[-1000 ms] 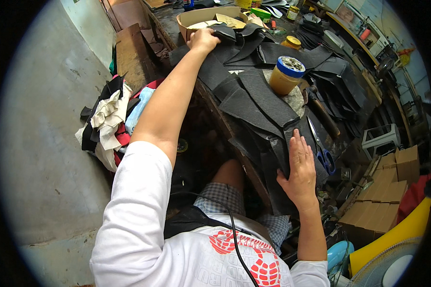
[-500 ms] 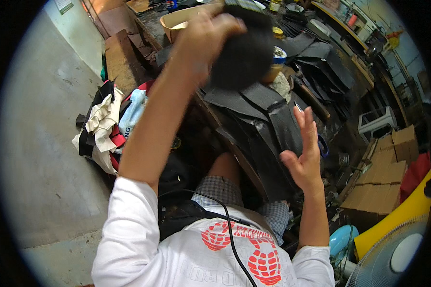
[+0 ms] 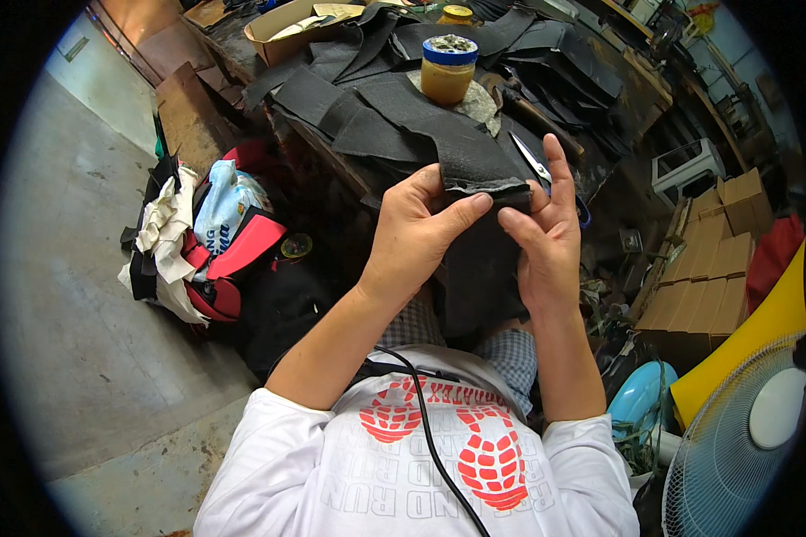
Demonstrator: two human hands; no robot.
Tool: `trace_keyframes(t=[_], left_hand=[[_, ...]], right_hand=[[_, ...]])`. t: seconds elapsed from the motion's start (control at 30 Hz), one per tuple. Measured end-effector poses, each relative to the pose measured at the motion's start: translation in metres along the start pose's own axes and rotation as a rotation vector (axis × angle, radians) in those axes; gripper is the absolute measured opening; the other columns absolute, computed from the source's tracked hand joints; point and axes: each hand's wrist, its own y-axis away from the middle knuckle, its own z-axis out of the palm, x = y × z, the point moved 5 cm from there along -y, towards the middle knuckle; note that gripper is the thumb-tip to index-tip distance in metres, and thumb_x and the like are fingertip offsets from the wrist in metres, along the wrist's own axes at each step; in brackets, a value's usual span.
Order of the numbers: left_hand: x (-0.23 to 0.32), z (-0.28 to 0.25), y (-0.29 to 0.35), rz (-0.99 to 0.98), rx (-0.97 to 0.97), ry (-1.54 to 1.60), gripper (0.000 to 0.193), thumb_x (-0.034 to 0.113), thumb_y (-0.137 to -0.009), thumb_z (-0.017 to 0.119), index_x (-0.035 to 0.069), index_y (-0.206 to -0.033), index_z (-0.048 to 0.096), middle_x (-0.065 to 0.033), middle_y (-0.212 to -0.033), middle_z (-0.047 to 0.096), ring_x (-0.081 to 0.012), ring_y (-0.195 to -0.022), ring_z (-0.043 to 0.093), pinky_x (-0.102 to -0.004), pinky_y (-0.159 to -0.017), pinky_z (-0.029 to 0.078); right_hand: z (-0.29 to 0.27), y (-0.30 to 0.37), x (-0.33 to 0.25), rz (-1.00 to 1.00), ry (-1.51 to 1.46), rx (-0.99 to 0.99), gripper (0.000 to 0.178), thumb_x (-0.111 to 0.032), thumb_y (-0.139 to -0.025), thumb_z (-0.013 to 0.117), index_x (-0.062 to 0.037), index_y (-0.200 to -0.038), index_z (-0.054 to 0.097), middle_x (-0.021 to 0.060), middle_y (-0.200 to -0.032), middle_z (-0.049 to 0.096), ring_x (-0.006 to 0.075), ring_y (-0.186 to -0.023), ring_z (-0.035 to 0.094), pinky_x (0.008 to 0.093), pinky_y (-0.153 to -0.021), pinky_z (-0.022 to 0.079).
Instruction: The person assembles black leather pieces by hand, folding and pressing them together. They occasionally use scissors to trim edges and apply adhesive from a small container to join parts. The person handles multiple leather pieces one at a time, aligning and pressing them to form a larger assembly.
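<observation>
A black leather-like piece (image 3: 479, 161), its pale grey underside showing along a turned edge, is held up at that near edge by my left hand (image 3: 412, 228). The left thumb presses on top of the edge; the other fingers are partly hidden. Beside the piece's right corner is my right hand (image 3: 548, 237), its thumb and fingers apart. One right finger is bent near the corner and another points up. Behind that hand lie scissors (image 3: 532, 159), their blue handles mostly covered. A glass jar (image 3: 448, 72) with a blue rim and amber contents stands beyond the piece.
Black sheets (image 3: 313, 94) overlap across the bench. A cardboard box (image 3: 287, 38) stands at its far left. Bags and cloth scraps (image 3: 184, 233) are at left. Brown cartons (image 3: 703, 286) and a fan (image 3: 743, 438) occupy the right. A cable (image 3: 425, 430) runs over my shirt.
My left hand has come down from upper left, bringing the black piece to the middle near my right hand. The view has shifted, and the jar is now fully visible.
</observation>
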Motion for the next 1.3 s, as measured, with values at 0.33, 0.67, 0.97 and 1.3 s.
trace_keyframes(t=[0.33, 0.67, 0.97, 1.3], left_hand=[[-0.011, -0.005, 0.006, -0.171, 0.022, 0.189, 0.019, 0.001, -0.087, 0.06, -0.003, -0.102, 0.071, -0.0026, -0.089, 0.07, -0.0062, -0.079, 0.062, -0.0208, -0.073, 0.051], [0.019, -0.054, 0.002, -0.12, 0.036, -0.094, 0.015, 0.016, -0.089, 0.067, 0.002, -0.082, 0.066, -0.0058, -0.075, 0.065, -0.012, -0.068, 0.063, -0.0248, -0.065, 0.053], [-0.015, -0.008, 0.007, -0.064, -0.105, -0.242, 0.026, 0.019, -0.082, 0.081, 0.0, -0.094, 0.067, 0.002, -0.082, 0.064, -0.0042, -0.072, 0.055, -0.0196, -0.063, 0.045], [-0.012, -0.019, 0.024, -0.274, -0.161, 0.223, 0.019, 0.012, -0.094, 0.064, -0.003, -0.104, 0.071, -0.0045, -0.096, 0.068, -0.0092, -0.089, 0.064, -0.0226, -0.08, 0.051]], right_hand=[[-0.007, 0.004, 0.008, 0.143, -0.135, 0.031, 0.072, 0.01, -0.075, 0.062, -0.0056, -0.14, 0.036, 0.0117, -0.11, 0.064, 0.0154, -0.098, 0.064, 0.0283, -0.093, 0.051], [-0.03, 0.001, -0.027, 0.06, -0.011, 0.15, 0.084, 0.014, -0.071, 0.058, -0.0046, -0.148, 0.033, 0.0154, -0.122, 0.06, 0.019, -0.106, 0.064, 0.0284, -0.09, 0.055], [-0.011, 0.012, -0.005, 0.098, 0.016, -0.027, 0.097, 0.013, -0.072, 0.066, -0.0086, -0.156, 0.022, 0.0136, -0.123, 0.064, 0.0176, -0.104, 0.067, 0.0288, -0.091, 0.054], [-0.02, 0.026, -0.011, 0.123, 0.178, -0.095, 0.098, 0.015, -0.072, 0.063, -0.0107, -0.157, 0.023, 0.0097, -0.146, 0.049, 0.0152, -0.103, 0.067, 0.0267, -0.086, 0.055]])
